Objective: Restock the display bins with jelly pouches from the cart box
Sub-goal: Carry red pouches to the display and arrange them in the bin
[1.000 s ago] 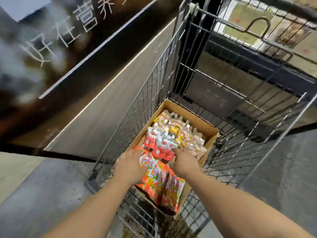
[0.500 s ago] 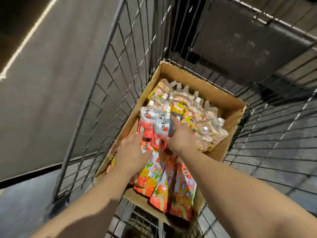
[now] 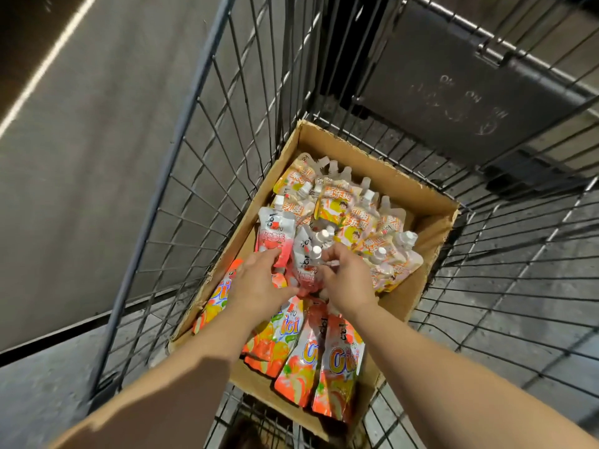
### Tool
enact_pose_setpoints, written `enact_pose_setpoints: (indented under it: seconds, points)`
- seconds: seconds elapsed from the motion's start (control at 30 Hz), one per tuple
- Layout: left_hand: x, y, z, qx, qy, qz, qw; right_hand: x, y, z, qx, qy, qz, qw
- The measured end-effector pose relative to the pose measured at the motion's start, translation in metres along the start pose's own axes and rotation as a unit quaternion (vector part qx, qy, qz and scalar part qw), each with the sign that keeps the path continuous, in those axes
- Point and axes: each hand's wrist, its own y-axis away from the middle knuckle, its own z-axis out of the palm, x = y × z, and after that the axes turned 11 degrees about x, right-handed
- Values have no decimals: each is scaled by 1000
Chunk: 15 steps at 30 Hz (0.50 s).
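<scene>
An open cardboard box (image 3: pixel 372 163) sits in a wire cart and holds several spouted jelly pouches. Pale yellow-and-orange pouches (image 3: pixel 356 218) fill its far half, orange fruit-print pouches (image 3: pixel 311 361) its near half, and pink-and-white pouches (image 3: pixel 277 234) lie in the middle. My left hand (image 3: pixel 259 286) curls its fingers around the lower end of the pink-and-white pouches. My right hand (image 3: pixel 348 277) pinches the same bunch from the right, just below their white caps (image 3: pixel 319 243). No display bin is in view.
The cart's wire walls (image 3: pixel 201 176) rise closely around the box on the left, far and right sides. A dark panel (image 3: pixel 453 82) hangs on the far wall. A grey slanted surface (image 3: pixel 97 140) runs along the left, above grey floor.
The view has dropped and closed in on the box. Both hands have moved from the orange pouches to the pink-and-white bunch and closed on it.
</scene>
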Motion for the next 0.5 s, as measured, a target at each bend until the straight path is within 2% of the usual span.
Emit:
enact_pose_setpoints:
  seconds: [0.1,0.17,0.27,0.37,0.43,0.5]
  points:
    - [9,-2,1,-10,5,2,1000,-4,4,1,27,0,-16,999]
    - [12,-5,4,-10,30,-6,999,-4,9,1,17,-41,-25,999]
    - [15,-4,4,-16,81,-12,996,-7,17,-6,-33,-103,-6,994]
    - [10,0,0,-40,151,-43,987,-8,17,-12,-16,-136,32,990]
    - [4,2,-2,-34,180,-57,981,-1,10,-10,29,-97,77,992]
    - [-3,3,-5,-17,207,-78,975,8,3,-4,41,-53,104,992]
